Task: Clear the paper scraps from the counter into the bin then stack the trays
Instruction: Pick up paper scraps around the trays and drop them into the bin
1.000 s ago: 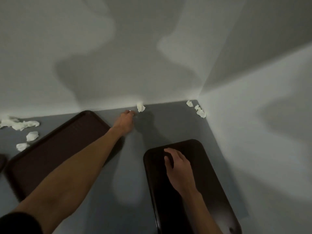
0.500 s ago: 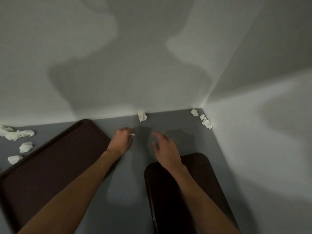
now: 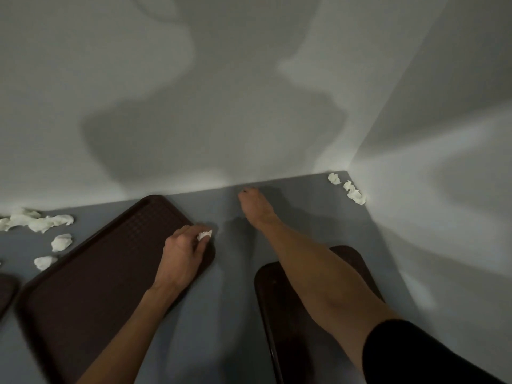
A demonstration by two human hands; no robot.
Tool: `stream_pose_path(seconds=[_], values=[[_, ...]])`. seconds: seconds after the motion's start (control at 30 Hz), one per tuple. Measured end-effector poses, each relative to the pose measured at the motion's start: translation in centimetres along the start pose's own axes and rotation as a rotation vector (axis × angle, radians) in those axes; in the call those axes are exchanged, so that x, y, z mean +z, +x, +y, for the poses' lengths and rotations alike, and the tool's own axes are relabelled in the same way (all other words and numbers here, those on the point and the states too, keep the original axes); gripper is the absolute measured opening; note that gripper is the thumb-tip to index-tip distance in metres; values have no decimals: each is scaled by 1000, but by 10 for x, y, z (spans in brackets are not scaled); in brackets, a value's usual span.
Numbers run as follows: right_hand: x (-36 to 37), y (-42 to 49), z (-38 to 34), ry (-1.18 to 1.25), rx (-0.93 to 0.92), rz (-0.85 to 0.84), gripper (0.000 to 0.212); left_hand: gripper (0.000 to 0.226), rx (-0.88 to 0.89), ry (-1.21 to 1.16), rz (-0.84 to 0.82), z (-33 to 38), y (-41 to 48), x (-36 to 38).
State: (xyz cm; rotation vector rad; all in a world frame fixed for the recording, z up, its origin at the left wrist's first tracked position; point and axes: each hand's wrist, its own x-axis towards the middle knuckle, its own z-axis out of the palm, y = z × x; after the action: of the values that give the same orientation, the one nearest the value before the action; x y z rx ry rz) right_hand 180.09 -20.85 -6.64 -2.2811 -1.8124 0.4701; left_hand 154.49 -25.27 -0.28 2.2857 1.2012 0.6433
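Nearest you, the left tray (image 3: 91, 278) and the right tray (image 3: 279, 322) lie apart on the grey desk (image 3: 230, 306), with a third tray's edge (image 3: 5, 292) at the far left; none is stacked. Your left grip (image 3: 185, 253) pinches one paper scrap (image 3: 204, 234) over the left tray's far right corner. Loose scraps (image 3: 62, 241) lie left of that tray. Farther off, your right grip (image 3: 256, 207) reaches the wall's foot; whether it holds anything, I cannot tell. The corner scraps (image 3: 356, 194) wait far right. No bin shows, so clearing looks barely begun.
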Motion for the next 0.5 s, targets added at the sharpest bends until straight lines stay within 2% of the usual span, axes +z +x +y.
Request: stream_pose_path(seconds=[0.17, 0.33, 0.5], values=[[13, -55, 6, 25, 45, 87, 21, 19, -11, -60, -12, 7, -10, -4], [4, -111, 8, 249, 282, 101, 19, 15, 22, -136, -55, 34, -26, -6], [-15, -221, -12, 406, 381, 451, 7, 13, 132, -162, -96, 67, -46, -4]])
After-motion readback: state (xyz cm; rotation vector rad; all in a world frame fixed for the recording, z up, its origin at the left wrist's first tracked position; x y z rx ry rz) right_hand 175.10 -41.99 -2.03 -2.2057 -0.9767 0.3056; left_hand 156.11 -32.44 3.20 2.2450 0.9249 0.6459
